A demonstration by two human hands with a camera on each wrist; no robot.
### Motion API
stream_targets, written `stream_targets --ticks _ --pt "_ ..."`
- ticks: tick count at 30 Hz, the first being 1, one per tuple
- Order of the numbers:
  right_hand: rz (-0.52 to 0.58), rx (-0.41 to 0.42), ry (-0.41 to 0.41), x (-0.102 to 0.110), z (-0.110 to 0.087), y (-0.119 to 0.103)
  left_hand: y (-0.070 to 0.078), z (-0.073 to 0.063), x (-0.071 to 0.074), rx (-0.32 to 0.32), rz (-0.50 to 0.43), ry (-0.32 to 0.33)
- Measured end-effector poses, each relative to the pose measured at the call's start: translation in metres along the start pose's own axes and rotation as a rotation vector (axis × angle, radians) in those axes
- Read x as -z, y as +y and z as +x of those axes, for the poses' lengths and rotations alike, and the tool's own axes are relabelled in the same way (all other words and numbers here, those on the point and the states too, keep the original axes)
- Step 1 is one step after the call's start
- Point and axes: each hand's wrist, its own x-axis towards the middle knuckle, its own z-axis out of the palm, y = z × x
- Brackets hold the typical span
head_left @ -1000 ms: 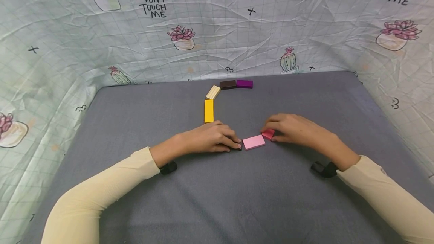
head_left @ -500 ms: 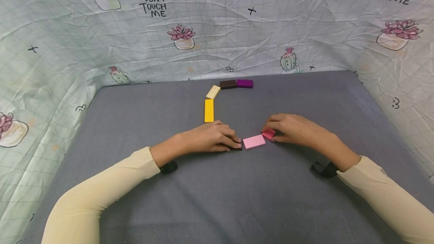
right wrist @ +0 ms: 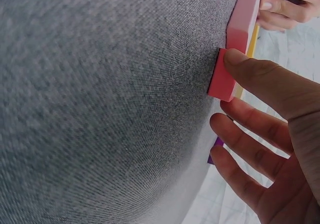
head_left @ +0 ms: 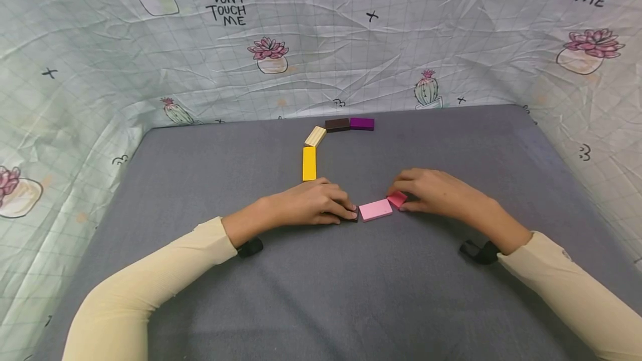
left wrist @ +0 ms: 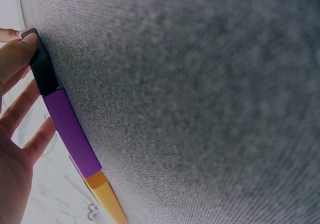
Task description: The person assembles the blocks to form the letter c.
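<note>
My left hand holds the end of a black block, thumb on its near face in the left wrist view. A purple block lies end to end with the black one, hidden under that hand in the head view. Just right of the black block is a light pink block, flat on the grey cloth. At its right end my right hand pinches a coral-red block between thumb and index finger; the other fingers spread loosely behind it. The red block sits at an angle to the pink one.
Beyond the left hand the curve of blocks runs on: a yellow block, a bare-wood block, a dark brown block and another purple block. A printed fabric curtain borders the grey-covered table at back and sides.
</note>
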Motion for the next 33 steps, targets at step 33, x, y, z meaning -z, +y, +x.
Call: stream_targets --ticks 33 --pt "0.014 -0.087 0.094 0.021 -0.028 0.008 0.012 0.007 0.012 0.204 0.023 -0.011"
